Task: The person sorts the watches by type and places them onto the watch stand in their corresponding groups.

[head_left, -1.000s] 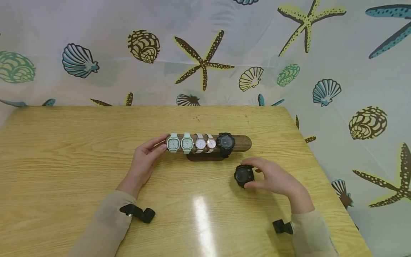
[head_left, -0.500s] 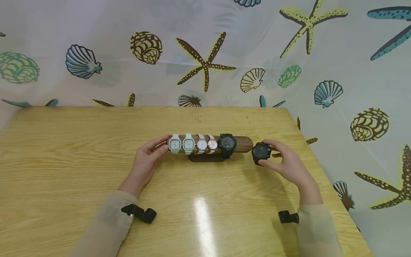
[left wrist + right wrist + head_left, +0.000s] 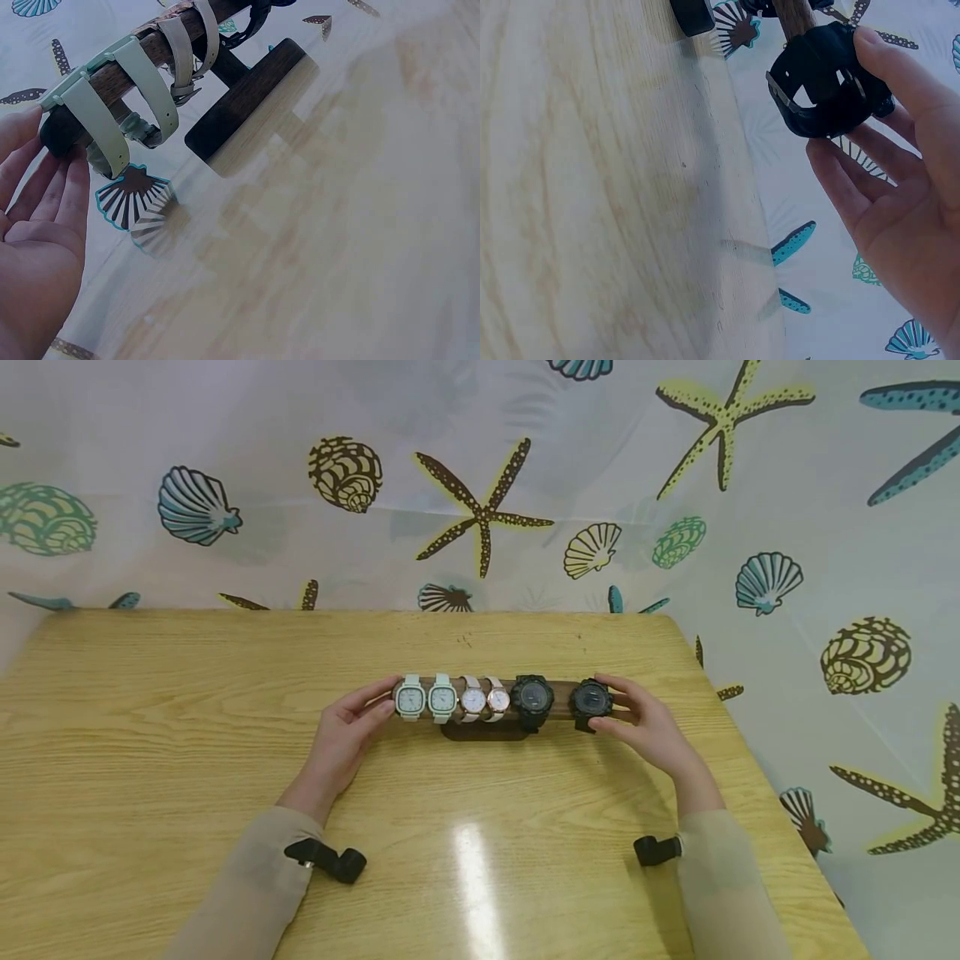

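Observation:
A dark wooden watch stand (image 3: pixel 564 700) with a horizontal bar stands on the table. My left hand (image 3: pixel 341 739) grips the bar's left end between thumb and fingers; the left wrist view shows the fingertips under that end. My right hand (image 3: pixel 651 727) pinches a black watch (image 3: pixel 810 82), whose closed strap loops around the bar's right end. Along the bar, from the left, hang two mint-green square watches (image 3: pixel 410 700), two small watches with pale straps (image 3: pixel 473 700) and another black watch (image 3: pixel 533 695). A short gap of bare wood separates the two black watches.
The stand's base (image 3: pixel 485 732) rests on the wooden table (image 3: pixel 187 735). Behind the table and along its right side hangs a white cloth (image 3: pixel 262 410) printed with shells and starfish. A black camera mount (image 3: pixel 330 860) sits on each sleeve.
My right hand has lifted the black watch off the table, carried it to the stand's right end and slid it leftward onto the bar. My left hand has kept its grip.

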Demonstrator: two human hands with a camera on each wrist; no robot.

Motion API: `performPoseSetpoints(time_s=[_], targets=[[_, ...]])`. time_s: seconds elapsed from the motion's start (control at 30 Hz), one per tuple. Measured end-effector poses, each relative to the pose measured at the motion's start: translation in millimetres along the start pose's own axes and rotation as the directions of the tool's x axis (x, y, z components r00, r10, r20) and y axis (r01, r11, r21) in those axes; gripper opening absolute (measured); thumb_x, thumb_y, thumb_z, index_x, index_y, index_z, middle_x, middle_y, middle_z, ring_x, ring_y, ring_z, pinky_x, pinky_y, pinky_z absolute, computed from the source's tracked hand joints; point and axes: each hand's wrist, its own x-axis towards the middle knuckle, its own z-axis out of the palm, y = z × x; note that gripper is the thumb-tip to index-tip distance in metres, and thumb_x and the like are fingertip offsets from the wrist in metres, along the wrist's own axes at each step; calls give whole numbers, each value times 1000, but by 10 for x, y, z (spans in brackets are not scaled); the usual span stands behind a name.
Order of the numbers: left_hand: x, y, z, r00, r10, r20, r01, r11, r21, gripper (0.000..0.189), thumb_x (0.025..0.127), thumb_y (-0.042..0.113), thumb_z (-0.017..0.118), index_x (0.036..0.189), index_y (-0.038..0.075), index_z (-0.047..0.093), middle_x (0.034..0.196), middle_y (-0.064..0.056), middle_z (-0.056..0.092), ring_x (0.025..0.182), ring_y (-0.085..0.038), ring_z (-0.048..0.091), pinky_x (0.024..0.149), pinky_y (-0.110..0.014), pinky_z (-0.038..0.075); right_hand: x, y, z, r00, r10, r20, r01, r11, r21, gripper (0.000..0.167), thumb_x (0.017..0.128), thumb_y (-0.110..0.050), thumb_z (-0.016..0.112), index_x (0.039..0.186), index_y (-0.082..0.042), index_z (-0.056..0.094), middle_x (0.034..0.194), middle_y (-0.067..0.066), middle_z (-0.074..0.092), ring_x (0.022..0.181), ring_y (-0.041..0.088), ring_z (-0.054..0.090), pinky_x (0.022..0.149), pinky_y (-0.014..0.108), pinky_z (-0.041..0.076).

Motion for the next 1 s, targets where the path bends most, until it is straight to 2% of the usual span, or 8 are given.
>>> performPoseSetpoints(time_s=[0.13,0.3,0.5,0.73,1.0], targets=[[-4,4,7,1000,0,-2,0,1000,2,40,93,3,60,133,-1,54,129,-1,59,118,-12,53,94,-22,47,65,-20,18,998,-21,53,18,998,66,65,88,-21,71,145,-16,40,149,7,35,130,33,42,99,43,45],[-9,14,17,1000,2,-2,-2,1000,8,40,94,3,60,133,-1,54,129,-1,59,118,-12,54,94,-22,47,135,-62,28,995,-20,100,10,995,95,67,88,-15,70,146,-15,39,149,8,35,132,31,40,104,41,41],[-8,17,25,1000,5,-3,-5,1000,7,41,93,2,60,133,-2,53,128,0,60,117,-12,54,93,-23,48,203,-104,30,988,-11,154,1,998,62,68,89,-17,69,148,-16,36,151,7,32,134,29,37,105,40,39],[-4,8,34,1000,-4,2,4,1000,9,42,93,2,60,134,-2,53,129,-1,59,118,-12,53,94,-23,47,213,-106,25,982,-43,186,44,999,0,70,90,-17,67,150,-16,32,153,5,28,138,24,30,110,42,32],[-6,0,19,1000,-4,-1,4,1000,13,40,94,3,60,133,-1,54,129,0,59,118,-12,53,95,-24,47,188,-92,15,978,-55,201,52,998,24,77,90,-14,67,152,-19,23,156,4,23,141,23,24,111,42,31]])
